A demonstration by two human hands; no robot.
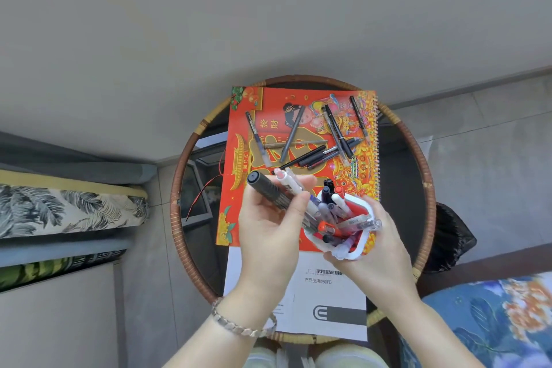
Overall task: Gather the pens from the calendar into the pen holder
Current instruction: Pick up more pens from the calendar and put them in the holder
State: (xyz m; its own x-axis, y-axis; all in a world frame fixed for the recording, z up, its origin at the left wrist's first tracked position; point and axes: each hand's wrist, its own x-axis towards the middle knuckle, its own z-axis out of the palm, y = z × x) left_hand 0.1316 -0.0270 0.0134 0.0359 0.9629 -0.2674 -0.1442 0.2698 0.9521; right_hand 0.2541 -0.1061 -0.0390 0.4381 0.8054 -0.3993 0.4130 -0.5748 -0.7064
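Observation:
A red and gold calendar [268,116] lies on a round glass table. Several pens [316,155] are scattered across its upper half, most of them dark or grey. My left hand [268,227] holds a bunch of pens [273,188], a thick black marker and a white one among them, with their tips angled into the holder. My right hand [379,251] grips the white pen holder [363,243] from the right side, over the calendar's lower right corner. The holder is packed with several pens, red, white and dark caps showing.
The glass table has a woven rattan rim [428,188]. A white instruction booklet [322,302] lies under the calendar's near edge. A leaf-patterned cushion [68,209] is at left, a blue floral cushion [501,320] at bottom right, a black bag [451,236] beside the table.

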